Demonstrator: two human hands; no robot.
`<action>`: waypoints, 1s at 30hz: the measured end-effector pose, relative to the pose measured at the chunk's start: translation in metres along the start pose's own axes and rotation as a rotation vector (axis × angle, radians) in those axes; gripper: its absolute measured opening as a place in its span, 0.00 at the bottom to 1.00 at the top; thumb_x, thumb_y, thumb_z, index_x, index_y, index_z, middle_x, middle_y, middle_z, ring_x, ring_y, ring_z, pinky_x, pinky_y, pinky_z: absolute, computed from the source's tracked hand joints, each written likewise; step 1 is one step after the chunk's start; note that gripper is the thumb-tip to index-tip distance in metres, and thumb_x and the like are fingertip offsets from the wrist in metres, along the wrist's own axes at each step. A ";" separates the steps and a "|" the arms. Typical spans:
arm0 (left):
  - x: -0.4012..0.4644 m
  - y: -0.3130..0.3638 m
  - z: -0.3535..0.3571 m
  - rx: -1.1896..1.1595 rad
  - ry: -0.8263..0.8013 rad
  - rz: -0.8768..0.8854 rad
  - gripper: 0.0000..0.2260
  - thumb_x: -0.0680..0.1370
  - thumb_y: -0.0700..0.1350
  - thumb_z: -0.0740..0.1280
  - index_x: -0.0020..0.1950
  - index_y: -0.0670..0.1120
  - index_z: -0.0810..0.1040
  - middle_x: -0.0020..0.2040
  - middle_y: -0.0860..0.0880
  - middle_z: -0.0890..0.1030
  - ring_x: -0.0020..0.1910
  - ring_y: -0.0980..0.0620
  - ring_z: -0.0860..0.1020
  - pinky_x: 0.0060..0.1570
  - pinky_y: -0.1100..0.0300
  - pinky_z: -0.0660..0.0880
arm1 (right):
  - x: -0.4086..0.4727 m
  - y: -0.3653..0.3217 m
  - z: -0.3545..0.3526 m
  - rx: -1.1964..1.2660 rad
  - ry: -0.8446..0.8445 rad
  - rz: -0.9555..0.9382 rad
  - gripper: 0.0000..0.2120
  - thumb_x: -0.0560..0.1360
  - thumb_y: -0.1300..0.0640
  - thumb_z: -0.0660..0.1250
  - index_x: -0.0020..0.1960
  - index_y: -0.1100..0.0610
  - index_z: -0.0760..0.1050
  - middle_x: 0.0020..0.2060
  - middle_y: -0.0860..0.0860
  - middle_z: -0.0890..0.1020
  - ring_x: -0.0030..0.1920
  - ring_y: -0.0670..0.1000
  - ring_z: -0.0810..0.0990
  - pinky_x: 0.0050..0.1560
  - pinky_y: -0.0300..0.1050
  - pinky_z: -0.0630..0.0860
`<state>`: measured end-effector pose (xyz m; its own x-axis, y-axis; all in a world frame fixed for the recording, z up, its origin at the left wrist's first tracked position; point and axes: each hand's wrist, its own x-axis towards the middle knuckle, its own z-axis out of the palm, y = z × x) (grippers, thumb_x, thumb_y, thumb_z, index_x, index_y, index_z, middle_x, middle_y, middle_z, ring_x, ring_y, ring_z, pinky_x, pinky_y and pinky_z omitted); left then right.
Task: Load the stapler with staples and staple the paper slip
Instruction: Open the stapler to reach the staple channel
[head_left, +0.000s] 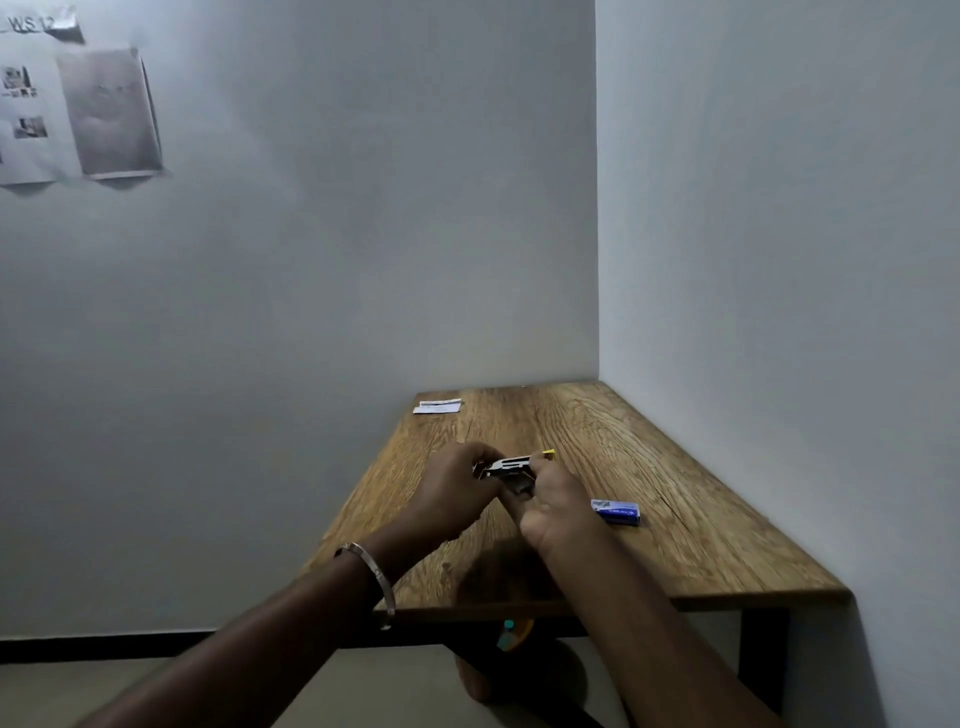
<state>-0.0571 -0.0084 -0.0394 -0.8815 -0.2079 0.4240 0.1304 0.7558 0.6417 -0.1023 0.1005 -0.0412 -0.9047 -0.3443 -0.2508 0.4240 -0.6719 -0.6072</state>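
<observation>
A small metal stapler (511, 466) with a yellow tip is held above the middle of the wooden table (675, 467). My left hand (452, 486) grips its left end and my right hand (553, 501) grips its right, lower part. The stapler looks opened, though its inside is too small to make out. A blue staple box (616, 511) lies on the table just right of my right hand. The white paper slip (437, 406) lies flat at the table's far left corner.
The table stands in a corner, with a grey wall along its back and its right side. Its left edge and near edge are open to the floor. Printed sheets (78, 109) hang on the wall at the upper left.
</observation>
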 end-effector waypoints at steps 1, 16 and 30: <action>0.001 0.000 -0.002 -0.066 -0.055 -0.077 0.11 0.77 0.40 0.67 0.58 0.48 0.81 0.44 0.48 0.80 0.31 0.54 0.76 0.21 0.64 0.68 | 0.001 0.000 -0.002 -0.024 0.001 0.002 0.10 0.84 0.60 0.59 0.47 0.66 0.72 0.44 0.63 0.79 0.51 0.61 0.80 0.54 0.55 0.78; 0.016 -0.023 -0.029 -0.274 -0.536 -0.221 0.19 0.72 0.41 0.75 0.60 0.51 0.77 0.56 0.45 0.81 0.44 0.53 0.83 0.37 0.62 0.79 | 0.010 -0.008 -0.022 -0.370 -0.018 -0.044 0.12 0.77 0.62 0.70 0.54 0.71 0.75 0.49 0.66 0.82 0.47 0.60 0.85 0.32 0.47 0.84; 0.013 -0.033 -0.021 -0.021 -0.147 -0.056 0.09 0.78 0.48 0.69 0.51 0.43 0.83 0.43 0.47 0.85 0.38 0.53 0.84 0.33 0.64 0.76 | 0.037 -0.033 -0.024 -0.767 -0.122 0.018 0.04 0.74 0.70 0.70 0.49 0.71 0.80 0.37 0.63 0.86 0.36 0.56 0.88 0.32 0.41 0.82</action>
<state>-0.0635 -0.0495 -0.0418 -0.9443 -0.1557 0.2899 0.0867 0.7323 0.6755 -0.1506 0.1257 -0.0482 -0.8680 -0.4508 -0.2079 0.2520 -0.0393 -0.9669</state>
